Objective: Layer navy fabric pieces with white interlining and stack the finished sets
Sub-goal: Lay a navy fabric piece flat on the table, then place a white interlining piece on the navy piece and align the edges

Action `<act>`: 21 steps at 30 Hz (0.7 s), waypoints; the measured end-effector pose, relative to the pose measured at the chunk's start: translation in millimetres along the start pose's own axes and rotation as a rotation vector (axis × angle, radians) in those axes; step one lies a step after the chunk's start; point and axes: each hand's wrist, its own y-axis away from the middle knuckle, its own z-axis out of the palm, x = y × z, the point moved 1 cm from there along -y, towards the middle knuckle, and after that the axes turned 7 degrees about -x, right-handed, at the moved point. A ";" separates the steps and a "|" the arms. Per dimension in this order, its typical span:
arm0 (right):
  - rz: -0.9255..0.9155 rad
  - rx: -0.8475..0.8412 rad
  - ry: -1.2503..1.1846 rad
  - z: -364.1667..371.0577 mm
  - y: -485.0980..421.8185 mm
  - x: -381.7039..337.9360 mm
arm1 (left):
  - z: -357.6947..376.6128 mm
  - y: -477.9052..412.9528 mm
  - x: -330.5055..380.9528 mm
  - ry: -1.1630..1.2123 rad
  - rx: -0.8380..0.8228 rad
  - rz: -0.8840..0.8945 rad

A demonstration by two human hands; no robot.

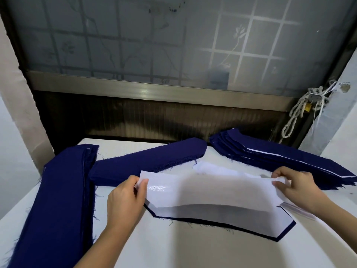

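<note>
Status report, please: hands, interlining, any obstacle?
Left hand and right hand each pinch one end of the white interlining sheet. Sheet held above a layered set on the table. Navy stacks lie apart, nothing between.

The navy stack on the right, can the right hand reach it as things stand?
Probably yes: the right hand is beside the navy stack, nothing between them, though it pinches the white interlining.

Beyond the far edge of my white table (pixel 173 248) stands a frosted window (pixel 135 39) with a grid showing through, a metal sill (pixel 154 91) and a dark ribbed panel (pixel 154 118) beneath it. A knotted white rope (pixel 301 111) hangs at the far right.
</note>
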 end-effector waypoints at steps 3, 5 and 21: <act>0.007 0.079 0.014 1.0 7.1 5.6 | 1.4 0.1 0.9 -0.003 -0.060 0.058; 0.063 0.112 -0.087 -1.7 12.1 5.5 | 1.7 0.9 0.6 -0.008 -0.084 0.066; 0.261 0.048 -0.336 52.8 61.5 16.0 | 2.2 -2.0 -0.7 -0.029 -0.150 -0.179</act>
